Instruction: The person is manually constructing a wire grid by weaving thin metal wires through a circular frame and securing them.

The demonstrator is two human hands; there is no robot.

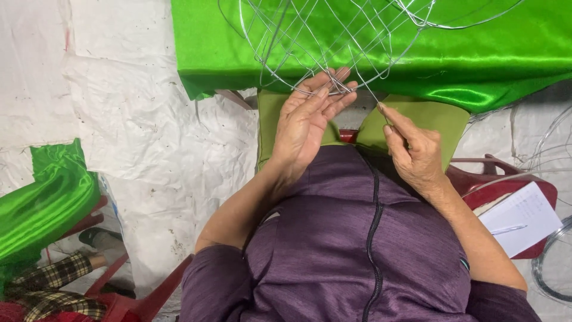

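Two bare hands worked at the lower rim of a wire frame that rested on shiny green satin cloth. The left hand pinched a crossing of wires on that rim between thumb and fingers. Just right of it, the right hand pressed thumb and forefinger together on a thin loose wire running up to the frame.

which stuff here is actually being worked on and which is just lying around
In use: wire frame, thin wire strand, left hand, right hand, green satin cloth under the frame.
Lying about: white paper, pen, red plastic chair, wire coil, folded green satin.
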